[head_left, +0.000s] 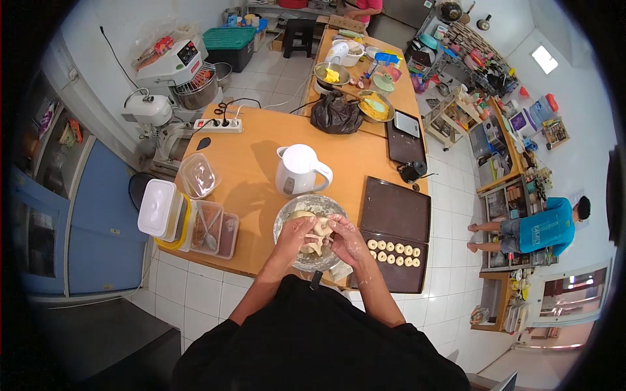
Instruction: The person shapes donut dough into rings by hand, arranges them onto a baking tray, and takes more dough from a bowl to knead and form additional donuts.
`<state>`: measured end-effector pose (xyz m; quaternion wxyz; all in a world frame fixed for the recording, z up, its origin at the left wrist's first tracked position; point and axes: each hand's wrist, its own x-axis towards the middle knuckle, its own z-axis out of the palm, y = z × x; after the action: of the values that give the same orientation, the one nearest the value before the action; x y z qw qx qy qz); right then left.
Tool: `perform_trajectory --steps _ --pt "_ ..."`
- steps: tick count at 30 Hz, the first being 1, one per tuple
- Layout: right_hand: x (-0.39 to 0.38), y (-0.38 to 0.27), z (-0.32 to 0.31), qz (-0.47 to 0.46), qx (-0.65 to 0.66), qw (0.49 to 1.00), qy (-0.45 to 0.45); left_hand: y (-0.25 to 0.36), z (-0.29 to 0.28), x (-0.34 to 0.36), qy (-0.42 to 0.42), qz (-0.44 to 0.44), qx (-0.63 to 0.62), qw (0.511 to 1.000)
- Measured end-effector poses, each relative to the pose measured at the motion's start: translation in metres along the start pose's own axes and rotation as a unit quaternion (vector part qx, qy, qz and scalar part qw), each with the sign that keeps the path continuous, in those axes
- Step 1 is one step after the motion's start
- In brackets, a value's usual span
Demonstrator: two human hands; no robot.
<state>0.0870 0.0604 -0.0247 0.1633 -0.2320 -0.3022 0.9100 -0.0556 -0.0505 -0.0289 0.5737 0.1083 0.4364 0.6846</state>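
Observation:
My left hand (297, 238) and my right hand (347, 241) are closed on a piece of pale dough (321, 228), pinched and stretched between them over a floury metal bowl (287, 215). Flour coats my fingers and right forearm. More dough lies in the bowl, partly hidden by my hands. To the right, a dark baking tray (391, 283) holds two rows of several small pale dough rounds with dimpled centres, and another dark tray (396, 203) sits behind it. A white electric kettle (300, 166) stands just beyond the bowl.
Left: stacked plastic containers (156, 205), a power strip (218, 125), mixers (147, 111). Farther back: a black bag (336, 114), bowls of yellow mixture (373, 106), a black pot (411, 171). A co-worker in blue (548, 225) stands at the right shelves; another in pink (365, 10) works behind.

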Motion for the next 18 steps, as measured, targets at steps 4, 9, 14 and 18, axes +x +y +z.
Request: perform_trajectory --steps 4,9,14,18 --pt "0.001 -0.002 0.001 0.018 -0.021 0.998 0.056 -0.014 -0.005 0.005 0.020 0.021 0.055 0.998" --pt "0.000 -0.005 0.006 0.023 -0.004 0.998 0.053 -0.022 -0.010 0.010 0.018 0.013 0.043 0.999" --pt "0.003 -0.004 0.005 0.027 0.001 0.999 0.035 -0.023 -0.007 0.011 0.003 0.085 0.077 0.993" --pt "0.006 -0.002 0.002 0.031 -0.009 0.998 0.052 -0.013 -0.002 0.005 0.013 0.103 0.157 0.982"
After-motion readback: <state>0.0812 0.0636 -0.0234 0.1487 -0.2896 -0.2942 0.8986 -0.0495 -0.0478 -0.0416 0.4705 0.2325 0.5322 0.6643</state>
